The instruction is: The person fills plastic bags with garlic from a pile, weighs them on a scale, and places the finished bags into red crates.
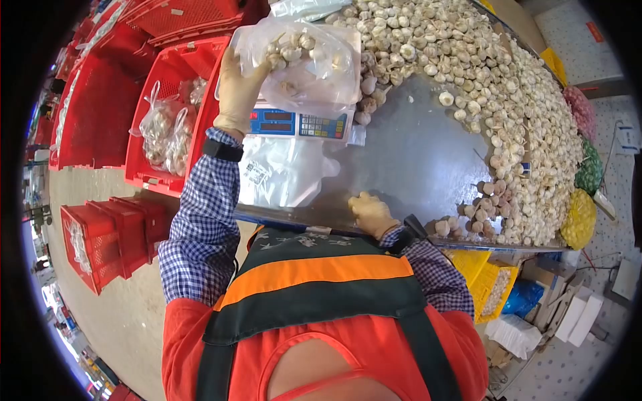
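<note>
My left hand (241, 93), in a pale glove, reaches up to the scale (301, 123) and grips the left edge of a clear plastic bag (328, 80). Several garlic bulbs (291, 50) lie in the bag, which rests on the scale's pan. Low at the table's near edge is my right hand (372, 214), also gloved, its fingers curled in and nothing visible in them. Flat plastic bags (284, 174) lie on the metal table (401, 144) below the scale, between my two hands.
A large heap of garlic bulbs (528, 120) covers the table's far and right sides. Small reddish bulbs (485, 210) lie near its front right. Left of the scale, a red crate (144, 134) holds bagged garlic (167, 137). Yellow crates (495, 287) stand below the table.
</note>
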### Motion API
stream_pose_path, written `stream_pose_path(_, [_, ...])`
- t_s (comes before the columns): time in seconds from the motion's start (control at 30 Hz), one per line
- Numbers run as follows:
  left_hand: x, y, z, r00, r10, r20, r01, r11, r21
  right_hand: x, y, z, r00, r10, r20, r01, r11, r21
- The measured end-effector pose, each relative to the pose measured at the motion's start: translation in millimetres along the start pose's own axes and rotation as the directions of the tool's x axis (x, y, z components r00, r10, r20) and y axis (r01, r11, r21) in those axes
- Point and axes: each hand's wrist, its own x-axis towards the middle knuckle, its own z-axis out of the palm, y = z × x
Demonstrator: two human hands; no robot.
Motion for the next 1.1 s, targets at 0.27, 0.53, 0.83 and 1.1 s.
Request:
stream_pose_path(0.27, [-13,-26,-23,0.911,-0.297,0.286,0.39,0.844,-0.368,142,57,-96,0.922,0.171,-0.347,-0.243,0.954,-0.173])
stream_pose_path(0.53, [-15,-18,-52,0.879,-0.362,0.31,0.467,0.783,-0.411,84,6,-173,0.916,0.098,-0.388,0.246,0.629,0.737])
stream_pose_path(0.83, [-11,6,-44,0.906,-0.272,0.324,0.409,0.754,-0.513,189,-87,-219,0.728,-0.391,-0.564,0.384,0.913,-0.138])
stream_pose_path(1.1, [-22,36,-45,0.991,-0.123,-0.042,0.115,0.981,-0.158,124,-86,-295,0.704,-0.437,-0.56,0.532,0.846,0.009])
